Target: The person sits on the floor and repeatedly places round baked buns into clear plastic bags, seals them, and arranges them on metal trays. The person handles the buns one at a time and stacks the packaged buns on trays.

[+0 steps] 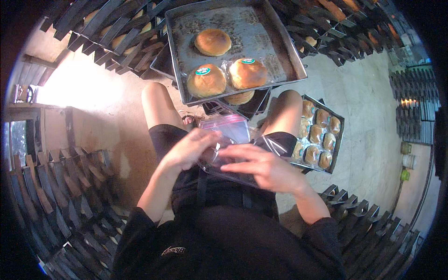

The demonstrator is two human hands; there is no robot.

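Over my lap, my left hand [194,145] touches the left side of a clear plastic bag [227,129]; whether its fingers grip the film cannot be told. My right hand [260,166], blurred, has its fingers spread over the bag's right part. Beyond them lies a metal baking tray [241,31] with an unwrapped bun [212,42] and two bagged buns, one at the left [206,81] and one at the right [247,73], both bearing green oval labels. Part of another bun [239,97] shows below the tray's near edge.
At the right, a second tray [338,140] holds several wrapped buns. Stacked dark trays or racks [45,189] stand at the lower left, with more at the lower right [367,224] and along the top [115,28]. Bright light falls on the floor at the upper left.
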